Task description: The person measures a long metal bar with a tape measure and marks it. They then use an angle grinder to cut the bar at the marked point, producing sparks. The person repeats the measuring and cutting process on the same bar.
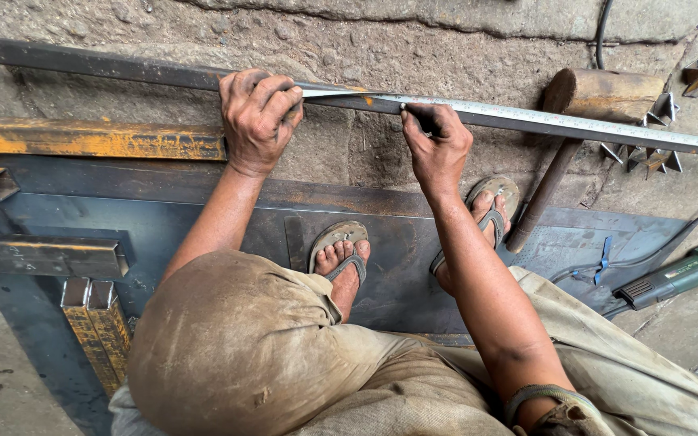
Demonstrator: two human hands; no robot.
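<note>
**Measuring Tape Laid Along Steel Bar**

Across the upper part of the frame: long dark steel bar (123, 69), laid on the rough stone floor (446, 40) and running from the upper left edge down toward the right edge.

Along the bar's top face: measuring tape (575, 122), stretched flat from frame centre out to the right edge, touching the bar over its visible length.

At upper centre: left hand (258, 119), fingers curled shut over the bar, pinning the pale end of the tape against the metal.

Just right of it: right hand (438, 145), fingertips pressed together on the tape and bar; whether a marker was pinched there, cannot tell. Small orange mark on the bar between the two hands.

At left, below the bar: rusty yellow rectangular tube (90, 139), parallel to the bar and apart from it. Further tube sections (42, 255) lower left, resting on a dark steel sheet (203, 210).

On the sheet, centre frame: two feet in worn sandals (341, 254), well below the hands. Dusty trousers (236, 347) filling the lower frame.

At upper right: wooden-handled hammer (599, 93), head near the tape, handle slanting down to the sheet edge. Beside it, a cluster of pointed metal spikes (656, 133).

At right edge: green angle grinder (680, 278), lying on the floor, cable trailing up and away.
</note>
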